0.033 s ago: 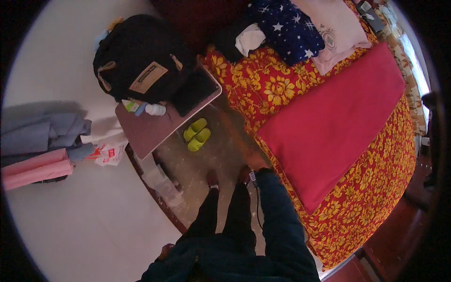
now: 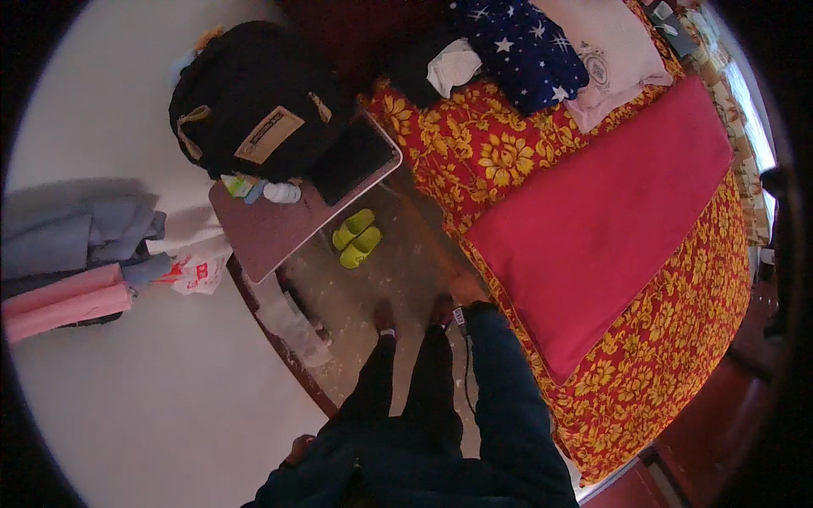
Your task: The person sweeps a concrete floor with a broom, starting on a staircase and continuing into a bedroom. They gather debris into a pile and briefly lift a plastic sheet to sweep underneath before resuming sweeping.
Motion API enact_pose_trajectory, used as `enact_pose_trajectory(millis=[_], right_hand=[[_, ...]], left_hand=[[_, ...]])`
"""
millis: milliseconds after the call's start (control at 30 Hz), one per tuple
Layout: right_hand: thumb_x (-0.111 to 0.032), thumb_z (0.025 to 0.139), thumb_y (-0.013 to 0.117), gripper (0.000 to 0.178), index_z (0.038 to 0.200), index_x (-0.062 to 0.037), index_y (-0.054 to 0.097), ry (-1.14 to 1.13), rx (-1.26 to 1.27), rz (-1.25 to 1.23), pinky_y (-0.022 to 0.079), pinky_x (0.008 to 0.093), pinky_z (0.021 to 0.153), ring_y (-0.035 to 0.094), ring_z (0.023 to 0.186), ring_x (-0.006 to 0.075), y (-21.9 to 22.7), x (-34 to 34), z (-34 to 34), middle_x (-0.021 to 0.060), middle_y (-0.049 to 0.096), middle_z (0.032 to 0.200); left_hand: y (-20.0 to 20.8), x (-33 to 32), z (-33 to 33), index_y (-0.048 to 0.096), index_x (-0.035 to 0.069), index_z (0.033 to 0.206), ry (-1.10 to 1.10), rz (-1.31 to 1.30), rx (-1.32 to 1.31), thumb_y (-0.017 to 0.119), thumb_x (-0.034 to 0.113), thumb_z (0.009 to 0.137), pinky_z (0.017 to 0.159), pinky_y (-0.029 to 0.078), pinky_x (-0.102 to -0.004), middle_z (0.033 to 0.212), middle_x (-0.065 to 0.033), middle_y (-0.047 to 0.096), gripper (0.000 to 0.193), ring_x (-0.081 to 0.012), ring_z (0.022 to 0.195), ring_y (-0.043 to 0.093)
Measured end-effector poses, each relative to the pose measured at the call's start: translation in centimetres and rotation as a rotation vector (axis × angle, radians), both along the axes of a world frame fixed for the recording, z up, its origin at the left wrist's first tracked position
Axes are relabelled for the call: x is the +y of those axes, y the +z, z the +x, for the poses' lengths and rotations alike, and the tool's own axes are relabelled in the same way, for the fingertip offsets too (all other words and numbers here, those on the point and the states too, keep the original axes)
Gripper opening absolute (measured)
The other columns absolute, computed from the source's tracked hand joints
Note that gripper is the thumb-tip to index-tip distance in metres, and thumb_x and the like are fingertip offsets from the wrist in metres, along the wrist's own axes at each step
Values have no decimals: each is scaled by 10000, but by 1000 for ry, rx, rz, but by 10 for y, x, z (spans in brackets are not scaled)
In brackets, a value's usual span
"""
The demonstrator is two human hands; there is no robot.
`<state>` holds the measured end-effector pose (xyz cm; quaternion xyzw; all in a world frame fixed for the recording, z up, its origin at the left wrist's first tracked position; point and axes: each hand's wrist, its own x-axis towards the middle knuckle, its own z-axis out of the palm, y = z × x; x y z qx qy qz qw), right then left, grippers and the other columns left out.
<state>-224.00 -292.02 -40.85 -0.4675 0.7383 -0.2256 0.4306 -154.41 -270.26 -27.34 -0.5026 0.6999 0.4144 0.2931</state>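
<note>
My right hand hangs low beside the near edge of the bed, at the end of a dark blue sleeve. Its fingers are dim and smeared, so whether they hold anything does not show. A small device with a black cable sits at that wrist. Part of my left hand shows beside my hip; its fingers are mostly hidden. Nearest to my right hand is the bed's floral red-and-yellow cover. On it lies a smooth, flat red cloth, angled across the bed.
A small table carries a black backpack, a white bottle and a dark flat panel. Green slippers lie on the floor. Star-patterned fabric and a pink pillow lie on the bed. Folded clothes are at left.
The view has shifted very slightly. My right hand stays beside the bed edge, and nothing else has visibly moved.
</note>
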Motion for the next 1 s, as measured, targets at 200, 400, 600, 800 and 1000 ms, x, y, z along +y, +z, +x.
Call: enact_pose_trajectory(millis=[200,400,600,800,1000], right_hand=[[-206,867,556,539,1357,-49,396,3,338,-78,513,505,666,631,746,394,25,83,-18,210,633,1029],[-162,830,608,608,1389,-72,386,-72,426,299,470,491,572,609,673,391,134,252,29,220,616,715],[-133,805,676,505,1250,-3,475,-437,-178,968,485,399,528,628,663,280,226,352,85,198,635,844],[-148,759,700,384,1068,27,553,-548,-264,604,494,360,540,637,635,224,231,358,123,147,625,767],[-244,810,669,457,1165,2,520,-512,-93,318,486,486,739,606,905,431,104,240,91,257,633,964]], left_hand=[[23,-43,-48,678,82,865,70,103,-55,559,354,839,738,504,-481,889,-163,674,297,-377,868,630],[29,-87,-91,681,79,792,185,-17,9,566,359,830,682,493,-482,834,-184,669,305,-385,822,636],[-38,-95,-67,678,47,813,-93,-70,176,558,328,840,675,492,-473,838,-194,658,307,-385,831,628],[-36,-112,-72,662,47,787,-135,-188,337,563,283,834,672,494,-480,807,-196,653,260,-368,787,630],[40,-122,-93,692,75,823,-158,-14,-21,605,309,808,672,510,-455,802,-172,667,250,-348,831,652]])
